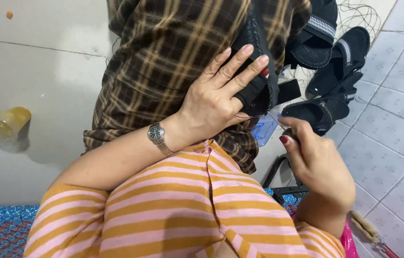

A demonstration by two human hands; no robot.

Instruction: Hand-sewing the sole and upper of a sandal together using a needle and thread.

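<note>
Fingers of left hand flat on black sandal, right hand pinching needle, tiled floor

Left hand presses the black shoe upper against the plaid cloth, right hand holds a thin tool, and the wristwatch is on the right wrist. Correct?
Not quite. The head view shows the wristwatch on the left wrist, behind the left hand pressing the black shoe upper. The rest stands.

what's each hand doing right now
Left hand: fingers spread, pressing a black shoe upper against the knee.
Right hand: closed, pinching a thin needle-like tool.
</note>
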